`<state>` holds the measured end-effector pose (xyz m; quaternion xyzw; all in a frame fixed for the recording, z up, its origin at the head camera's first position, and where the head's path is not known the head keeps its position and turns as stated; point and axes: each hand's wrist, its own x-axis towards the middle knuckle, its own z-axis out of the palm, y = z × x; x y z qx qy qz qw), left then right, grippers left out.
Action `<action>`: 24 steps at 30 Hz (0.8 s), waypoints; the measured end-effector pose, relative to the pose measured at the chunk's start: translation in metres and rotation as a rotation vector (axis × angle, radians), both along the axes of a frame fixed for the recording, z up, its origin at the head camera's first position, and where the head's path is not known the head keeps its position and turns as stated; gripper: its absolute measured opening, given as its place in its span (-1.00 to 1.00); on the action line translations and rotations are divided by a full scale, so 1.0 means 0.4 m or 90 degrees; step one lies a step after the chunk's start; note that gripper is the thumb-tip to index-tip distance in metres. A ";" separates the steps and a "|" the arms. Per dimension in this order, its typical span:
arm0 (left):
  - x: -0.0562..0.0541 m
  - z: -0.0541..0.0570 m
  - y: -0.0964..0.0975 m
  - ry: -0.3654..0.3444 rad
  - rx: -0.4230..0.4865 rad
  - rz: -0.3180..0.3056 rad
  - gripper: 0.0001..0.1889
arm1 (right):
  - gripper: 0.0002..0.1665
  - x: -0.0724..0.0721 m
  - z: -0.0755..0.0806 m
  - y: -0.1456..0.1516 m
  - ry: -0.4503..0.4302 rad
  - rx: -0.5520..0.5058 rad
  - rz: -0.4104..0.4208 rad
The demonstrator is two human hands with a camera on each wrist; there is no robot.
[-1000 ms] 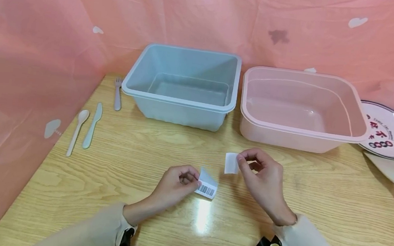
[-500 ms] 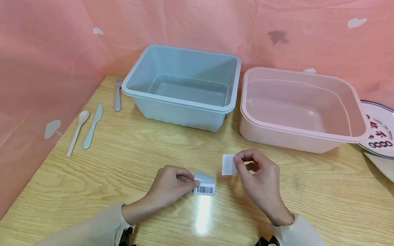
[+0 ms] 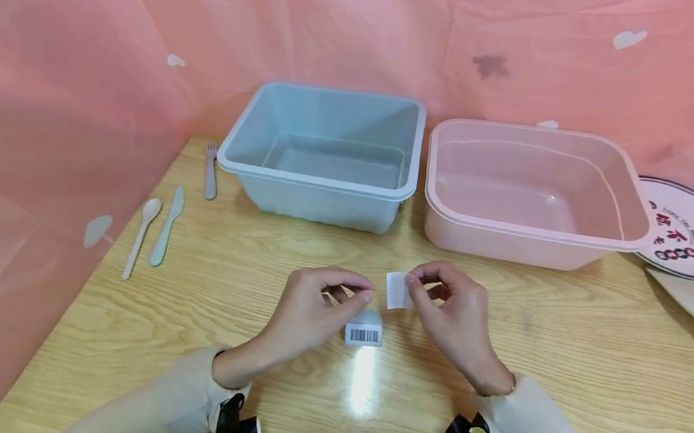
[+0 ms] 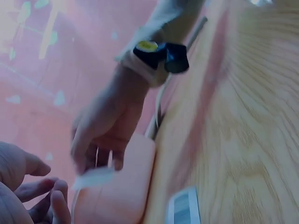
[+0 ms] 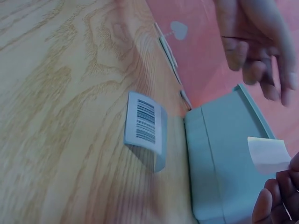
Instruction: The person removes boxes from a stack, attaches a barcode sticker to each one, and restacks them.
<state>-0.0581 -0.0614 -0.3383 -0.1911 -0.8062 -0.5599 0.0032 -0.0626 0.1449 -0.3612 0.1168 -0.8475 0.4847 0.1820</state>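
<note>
Up from the barcode paper point(image 3: 364, 335), which it gripped half a second ago, my left hand point(image 3: 314, 307) has come near the white slip point(image 3: 398, 291). That slip sits between my hands, free edge facing left, its visible part taller than wide; my right hand point(image 3: 454, 318) pinches its right side. Loosely bent and holding nothing, my left hand is just left of it. Below, the barcode paper lies on the tabletop point(image 3: 253, 249), its bars' row running left to right.
</note>
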 end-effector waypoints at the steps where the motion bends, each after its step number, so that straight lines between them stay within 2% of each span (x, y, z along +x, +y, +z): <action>1: 0.001 0.003 0.008 -0.007 -0.003 -0.008 -0.91 | -0.97 0.000 0.000 -0.003 0.011 0.008 0.002; 4: 0.003 0.004 0.026 -0.029 -0.012 -0.013 -0.88 | -0.96 0.000 0.001 -0.011 0.048 0.032 0.011; 7: -0.001 0.001 0.035 -0.037 -0.018 -0.001 -0.85 | -0.88 0.002 0.003 -0.016 0.078 0.041 0.022; 12: -0.008 -0.006 0.038 -0.022 -0.009 0.017 -0.83 | -0.80 0.006 0.005 -0.021 0.106 0.025 0.060; 16: -0.013 -0.009 0.038 -0.023 0.007 0.021 -0.84 | -0.78 0.009 0.007 -0.028 0.127 0.019 0.089; 24: -0.016 -0.011 0.038 -0.079 0.075 0.034 -0.83 | -0.84 0.012 0.005 -0.037 0.145 0.011 0.116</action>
